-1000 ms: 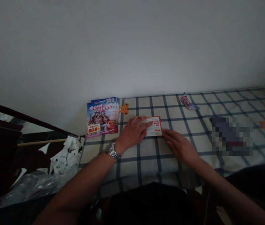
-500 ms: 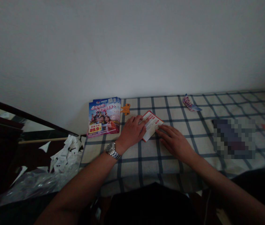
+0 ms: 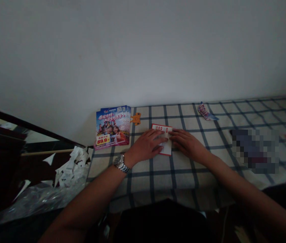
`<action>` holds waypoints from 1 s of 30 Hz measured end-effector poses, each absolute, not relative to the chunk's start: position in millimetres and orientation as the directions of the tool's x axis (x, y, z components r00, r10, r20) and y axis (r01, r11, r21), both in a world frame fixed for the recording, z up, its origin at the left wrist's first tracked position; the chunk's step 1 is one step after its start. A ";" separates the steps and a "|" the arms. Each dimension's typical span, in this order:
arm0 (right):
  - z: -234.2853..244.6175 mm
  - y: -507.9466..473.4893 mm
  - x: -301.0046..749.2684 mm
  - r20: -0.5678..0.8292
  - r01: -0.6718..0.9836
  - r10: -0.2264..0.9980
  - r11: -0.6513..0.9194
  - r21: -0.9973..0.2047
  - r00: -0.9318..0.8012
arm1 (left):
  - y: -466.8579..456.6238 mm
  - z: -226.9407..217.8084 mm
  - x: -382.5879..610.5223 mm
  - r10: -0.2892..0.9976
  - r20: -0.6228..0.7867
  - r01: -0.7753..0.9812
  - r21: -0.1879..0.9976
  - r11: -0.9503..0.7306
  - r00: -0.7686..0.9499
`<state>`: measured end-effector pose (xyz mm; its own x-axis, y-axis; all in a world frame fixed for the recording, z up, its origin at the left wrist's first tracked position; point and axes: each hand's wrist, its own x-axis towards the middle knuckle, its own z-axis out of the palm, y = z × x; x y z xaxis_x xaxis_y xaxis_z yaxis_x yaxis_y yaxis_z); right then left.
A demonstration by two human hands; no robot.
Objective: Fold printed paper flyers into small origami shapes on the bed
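Observation:
A folded leaflet (image 3: 167,145), white with red edges and red printed marks, lies on the checked cloth (image 3: 143,172) in front of me. My left hand (image 3: 146,145), with a metal watch (image 3: 121,163) at the wrist, rests over its left part with the fingers stretched across the paper. At its right edge my right hand (image 3: 186,145) lies with extended fingers touching the paper. Both hands press on the leaflet without gripping it. To the left sits a stack of colourful flyers (image 3: 111,130) marked 89.9.
A crumpled piece of printed paper (image 3: 206,113) lies near the wall at the back right. Farther right is a blurred-out dark object (image 3: 253,150). Torn white paper (image 3: 69,170) and clear plastic (image 3: 39,199) are below at the left, beside a dark rail (image 3: 31,123).
The leaflet has turned from a slanted position to nearly straight and looks narrower. My left hand has slid slightly down, and my right hand has shifted a little up along its edge.

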<state>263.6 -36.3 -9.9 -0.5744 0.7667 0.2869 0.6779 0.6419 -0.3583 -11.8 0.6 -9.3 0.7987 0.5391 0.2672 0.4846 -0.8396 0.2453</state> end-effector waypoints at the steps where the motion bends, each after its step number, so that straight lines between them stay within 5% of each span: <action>1: -9.3 -34.0 264.0 0.293 0.677 0.764 0.645 -0.354 -0.575 | 0.0 -9.3 -11.6 0.538 0.260 0.484 0.247 -0.840 0.802; 15: -8.7 1.2 250.4 0.361 0.742 0.855 0.508 -0.437 -0.373 | -1.0 -9.6 -6.1 0.581 0.261 0.531 0.240 -0.813 0.771; 30: -11.8 -1.3 251.4 0.354 0.771 0.868 0.479 -0.420 -0.347 | -1.0 -9.4 -6.1 0.591 0.259 0.530 0.272 -0.803 0.764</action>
